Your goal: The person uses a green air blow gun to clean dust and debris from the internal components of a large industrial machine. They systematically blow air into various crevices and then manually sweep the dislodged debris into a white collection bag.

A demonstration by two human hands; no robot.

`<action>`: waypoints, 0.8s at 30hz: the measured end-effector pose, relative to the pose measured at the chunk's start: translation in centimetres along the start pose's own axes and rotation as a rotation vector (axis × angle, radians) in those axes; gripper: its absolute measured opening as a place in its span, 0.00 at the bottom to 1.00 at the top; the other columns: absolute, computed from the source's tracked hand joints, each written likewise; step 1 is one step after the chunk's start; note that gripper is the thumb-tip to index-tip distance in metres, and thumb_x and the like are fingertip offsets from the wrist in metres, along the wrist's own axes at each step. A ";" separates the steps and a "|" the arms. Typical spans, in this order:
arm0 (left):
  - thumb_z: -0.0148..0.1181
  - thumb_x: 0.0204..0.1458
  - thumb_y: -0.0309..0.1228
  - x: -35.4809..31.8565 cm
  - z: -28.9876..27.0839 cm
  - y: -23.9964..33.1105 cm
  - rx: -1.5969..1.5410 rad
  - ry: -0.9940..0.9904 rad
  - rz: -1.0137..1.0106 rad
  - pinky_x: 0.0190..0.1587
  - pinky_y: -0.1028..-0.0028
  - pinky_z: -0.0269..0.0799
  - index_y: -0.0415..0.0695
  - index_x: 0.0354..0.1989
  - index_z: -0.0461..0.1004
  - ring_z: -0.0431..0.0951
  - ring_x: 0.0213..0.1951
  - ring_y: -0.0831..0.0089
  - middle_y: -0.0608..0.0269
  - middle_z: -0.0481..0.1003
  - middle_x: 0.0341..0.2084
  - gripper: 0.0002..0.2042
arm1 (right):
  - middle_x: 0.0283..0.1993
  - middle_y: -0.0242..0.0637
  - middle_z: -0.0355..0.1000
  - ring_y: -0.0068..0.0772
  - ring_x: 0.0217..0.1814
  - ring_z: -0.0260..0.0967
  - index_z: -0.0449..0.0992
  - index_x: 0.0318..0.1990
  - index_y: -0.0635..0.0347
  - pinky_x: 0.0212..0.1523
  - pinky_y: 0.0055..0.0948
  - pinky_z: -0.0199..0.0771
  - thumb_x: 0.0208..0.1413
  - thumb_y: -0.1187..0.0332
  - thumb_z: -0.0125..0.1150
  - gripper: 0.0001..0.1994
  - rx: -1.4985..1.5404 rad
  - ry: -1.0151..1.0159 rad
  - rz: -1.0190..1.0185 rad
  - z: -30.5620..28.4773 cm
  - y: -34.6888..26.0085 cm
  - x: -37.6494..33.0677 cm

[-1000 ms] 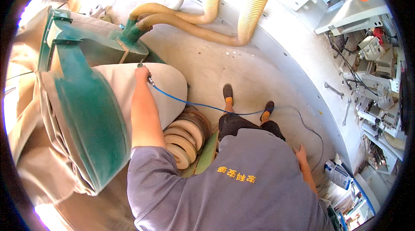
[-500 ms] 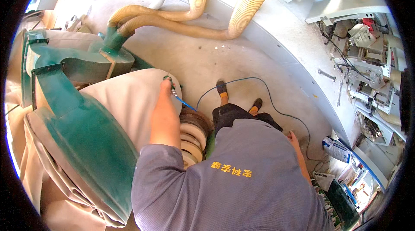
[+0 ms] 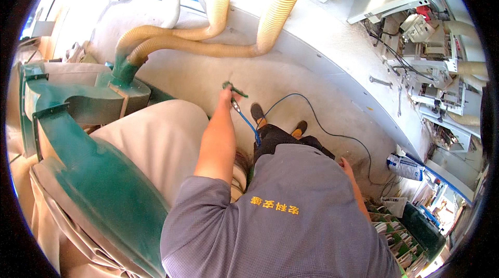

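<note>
A worker in a gray shirt (image 3: 312, 174) holds a green air gun (image 3: 238, 90) out ahead at arm's length, the left hand (image 3: 225, 98) wrapped around it with fingers closed; whether its trigger is pressed cannot be told at this size. The long reach likely keeps the tool clear of the body and of the bulging tan cloth bag (image 3: 156, 127) just left of that hand. A metal coupling (image 3: 235, 105) sits just below the fist, joining a blue hose (image 3: 296, 94) that loops past the dark shoes (image 3: 257, 113) toward the right hand's side (slack enough, it seems, for the arm to swing freely). The right hand (image 3: 346, 165) hangs low at the worker's side, fingers loosely extended and apparently gripping nothing, though its palm is hidden. Farther left of the left hand stands a green housing (image 3: 99, 153); beyond that hand, tan ribbed ducts (image 3: 197, 48) meet at a green collar (image 3: 123, 73), presumably to share one inlet. A wrench (image 3: 381, 81) lies ahead and right of the right hand, well apart from it.
</note>
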State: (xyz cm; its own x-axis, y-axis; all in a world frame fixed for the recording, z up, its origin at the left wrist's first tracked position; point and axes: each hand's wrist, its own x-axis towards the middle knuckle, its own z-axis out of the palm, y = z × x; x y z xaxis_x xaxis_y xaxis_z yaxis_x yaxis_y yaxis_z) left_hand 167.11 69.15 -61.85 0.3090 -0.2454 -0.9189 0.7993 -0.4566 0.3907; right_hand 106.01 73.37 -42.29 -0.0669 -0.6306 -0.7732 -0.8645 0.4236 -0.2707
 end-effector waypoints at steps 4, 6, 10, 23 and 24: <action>0.47 0.56 0.38 4.2 0.4 8.7 0.301 0.129 0.281 0.24 0.63 0.71 0.35 0.32 0.71 0.77 0.23 0.62 0.52 0.76 0.22 0.16 | 0.53 0.50 0.69 0.44 0.56 0.67 0.57 0.65 0.57 0.54 0.39 0.67 0.54 0.68 0.61 0.31 -0.078 0.047 -0.030 0.1 0.2 -1.8; 0.46 0.55 0.36 4.9 0.7 11.2 0.510 0.249 0.304 0.26 0.61 0.73 0.33 0.26 0.72 0.77 0.23 0.61 0.52 0.76 0.22 0.17 | 0.55 0.50 0.68 0.44 0.57 0.66 0.56 0.65 0.57 0.54 0.40 0.67 0.54 0.68 0.60 0.31 -0.022 0.051 0.050 0.8 1.6 -2.9; 0.46 0.54 0.36 7.9 -0.8 10.2 0.530 0.223 0.156 0.25 0.62 0.71 0.35 0.23 0.74 0.77 0.22 0.63 0.54 0.76 0.20 0.17 | 0.62 0.49 0.61 0.44 0.61 0.63 0.55 0.66 0.56 0.58 0.41 0.64 0.55 0.69 0.58 0.31 0.028 0.008 0.026 1.2 2.6 -3.7; 0.47 0.61 0.35 -11.7 19.1 -7.7 0.221 -0.432 0.050 0.23 0.69 0.73 0.37 0.47 0.61 0.78 0.25 0.59 0.45 0.76 0.28 0.14 | 0.62 0.49 0.62 0.44 0.61 0.63 0.54 0.65 0.60 0.56 0.39 0.66 0.58 0.65 0.53 0.28 0.069 -0.032 0.108 4.8 7.9 -1.0; 0.47 0.61 0.34 -11.8 21.0 -6.3 0.170 -0.497 0.233 0.22 0.69 0.72 0.39 0.45 0.60 0.77 0.24 0.61 0.47 0.75 0.27 0.12 | 0.60 0.50 0.64 0.43 0.59 0.65 0.55 0.65 0.61 0.54 0.39 0.67 0.58 0.64 0.54 0.29 0.121 -0.048 0.120 3.2 5.9 -1.6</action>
State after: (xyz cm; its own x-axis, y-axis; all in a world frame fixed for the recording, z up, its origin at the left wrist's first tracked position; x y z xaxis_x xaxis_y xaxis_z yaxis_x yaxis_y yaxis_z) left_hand 147.60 56.92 -52.30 0.1548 -0.7101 -0.6868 0.6321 -0.4631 0.6213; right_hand 102.61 78.98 -44.53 -0.1397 -0.5400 -0.8300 -0.7852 0.5711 -0.2393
